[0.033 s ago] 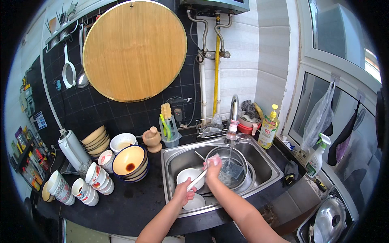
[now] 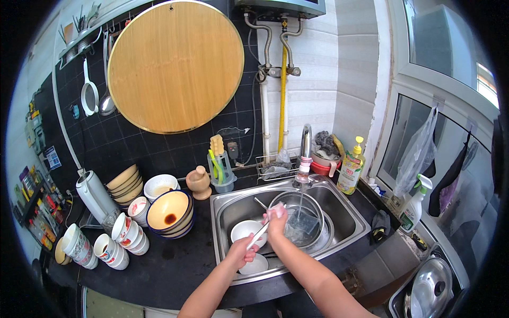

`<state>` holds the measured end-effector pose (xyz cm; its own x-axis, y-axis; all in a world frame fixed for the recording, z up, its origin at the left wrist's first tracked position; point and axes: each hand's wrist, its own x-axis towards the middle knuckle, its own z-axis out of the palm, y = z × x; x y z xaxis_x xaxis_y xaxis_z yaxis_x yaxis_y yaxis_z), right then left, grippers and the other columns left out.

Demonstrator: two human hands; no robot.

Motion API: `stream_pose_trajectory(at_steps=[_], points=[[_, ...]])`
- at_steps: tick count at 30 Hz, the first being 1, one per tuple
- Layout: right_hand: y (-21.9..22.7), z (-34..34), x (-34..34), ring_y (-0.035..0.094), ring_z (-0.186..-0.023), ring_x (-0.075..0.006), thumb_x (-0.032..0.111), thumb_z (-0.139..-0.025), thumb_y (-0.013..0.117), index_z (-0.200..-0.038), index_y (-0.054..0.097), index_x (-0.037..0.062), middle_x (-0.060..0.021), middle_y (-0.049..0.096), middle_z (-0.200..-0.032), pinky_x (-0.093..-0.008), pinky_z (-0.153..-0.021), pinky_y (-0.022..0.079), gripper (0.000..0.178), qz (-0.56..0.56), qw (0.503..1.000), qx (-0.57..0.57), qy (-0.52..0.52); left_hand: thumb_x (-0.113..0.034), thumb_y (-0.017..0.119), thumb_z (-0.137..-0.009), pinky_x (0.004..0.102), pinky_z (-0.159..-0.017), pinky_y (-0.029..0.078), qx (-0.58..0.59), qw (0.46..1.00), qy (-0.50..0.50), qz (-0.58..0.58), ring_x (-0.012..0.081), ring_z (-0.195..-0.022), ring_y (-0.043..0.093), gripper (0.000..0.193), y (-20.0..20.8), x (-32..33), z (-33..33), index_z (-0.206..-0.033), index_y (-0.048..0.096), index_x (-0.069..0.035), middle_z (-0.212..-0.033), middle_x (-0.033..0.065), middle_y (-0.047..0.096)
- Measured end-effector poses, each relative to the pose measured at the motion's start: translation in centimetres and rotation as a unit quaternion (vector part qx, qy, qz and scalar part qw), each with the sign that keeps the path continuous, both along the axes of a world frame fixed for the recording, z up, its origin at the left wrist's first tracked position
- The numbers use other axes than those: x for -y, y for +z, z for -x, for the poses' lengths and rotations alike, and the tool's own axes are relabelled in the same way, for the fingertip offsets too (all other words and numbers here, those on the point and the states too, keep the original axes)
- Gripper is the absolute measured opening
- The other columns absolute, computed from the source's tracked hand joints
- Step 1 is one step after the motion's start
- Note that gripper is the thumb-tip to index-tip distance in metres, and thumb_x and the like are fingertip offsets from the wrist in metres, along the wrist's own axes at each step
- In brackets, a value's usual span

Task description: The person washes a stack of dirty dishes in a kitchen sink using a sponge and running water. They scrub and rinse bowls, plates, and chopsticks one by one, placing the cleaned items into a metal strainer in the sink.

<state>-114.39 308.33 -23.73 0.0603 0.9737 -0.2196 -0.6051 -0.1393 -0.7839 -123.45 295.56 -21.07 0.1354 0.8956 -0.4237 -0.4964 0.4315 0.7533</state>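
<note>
Over the steel sink (image 2: 343, 238), my left hand (image 2: 243, 251) is closed round one end of a long, slim white utensil (image 2: 259, 237); its exact kind is hard to make out. My right hand (image 2: 276, 224) grips a pinkish-white cloth (image 2: 277, 210) at the utensil's far end, covering that end. Water runs from the faucet (image 2: 306, 146) into a round metal strainer basin (image 2: 322, 229) just right of my right hand. Left of it in the sink lie a white bowl (image 2: 244, 229) and, nearer me, another white bowl (image 2: 254, 264).
Left of the sink stand stacked cream bowls (image 2: 168, 211), white patterned cups (image 2: 112, 249), a wooden mortar (image 2: 199, 183) and a utensil holder (image 2: 223, 175). A yellow soap bottle (image 2: 350, 170) is behind the sink's right corner; a spray bottle (image 2: 412, 211) stands further right.
My right hand and the cloth have shifted very slightly left and down along the white utensil. Everything else looks the same.
</note>
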Motion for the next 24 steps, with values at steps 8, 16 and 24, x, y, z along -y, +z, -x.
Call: stream_pose_trajectory(at_steps=[8,16,24], points=[[-0.7,-1.7,-3.3,0.055,-0.057,-0.0165,0.013,-0.088,0.045,-0.127,0.029,0.0053,-0.0143,0.056,-0.093,-0.0275,-0.047,0.048,0.043,-0.12,0.987,0.108,0.009,-0.029,0.039,-0.093,0.0218,-0.033,0.017,-0.25,0.965,-0.072,-0.015,0.0061,-0.037,0.025,0.024,3.0,3.6,-0.8,-0.092,0.049,-0.007,-0.055,-0.0028,0.034],[-1.2,-2.6,-3.0,0.059,-0.077,-0.0195,0.009,-0.085,0.048,-0.111,0.045,-0.0015,-0.0117,0.059,-0.093,-0.0306,-0.065,0.048,0.029,-0.206,0.956,0.199,0.072,-0.024,0.046,-0.092,0.0219,-0.034,0.018,-0.142,0.988,-0.059,-0.027,0.0047,-0.037,0.027,0.023,2.6,2.9,0.0,-0.095,0.053,-0.002,-0.056,-0.0033,0.038],[1.3,-4.0,-0.9,0.056,-0.094,-0.035,0.012,-0.087,0.045,-0.114,0.045,0.0024,-0.0212,0.057,-0.1,-0.0384,-0.081,0.043,0.029,-0.336,0.864,0.369,-0.065,-0.018,0.045,-0.091,0.0219,-0.038,0.025,-0.182,0.982,-0.039,-0.032,0.0076,-0.045,0.033,0.019,0.7,1.6,0.3,-0.099,0.051,-0.001,-0.069,0.0012,0.047]])
